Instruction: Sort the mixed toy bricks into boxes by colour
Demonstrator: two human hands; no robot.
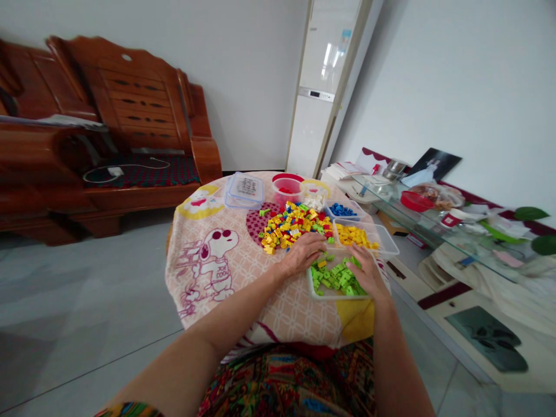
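Note:
My left hand (pixel 304 253) reaches over the near right edge of a mixed pile of toy building bricks (pixel 295 223), its fingers bent loosely and slightly apart. Close to its fingertips is the left rim of a clear tray (pixel 311 289) of light green bricks (pixel 336 277). A yellow brick (pixel 322 264) lies among the green ones. Over the right side of this tray my right hand (pixel 367 272) is open, thumb and fingers apart. Just beyond its fingertips stands a clear box with yellow bricks (pixel 356 236). No brick shows clearly in either hand.
Blue bricks (pixel 343 209) fill another box behind the yellow ones. White bricks (pixel 315 201), a round pink tub (pixel 288 188) and a lidded plastic box (pixel 244 190) stand at the back of the cloth-covered table (pixel 256 301). A cluttered glass shelf (pixel 434 226) is on the right.

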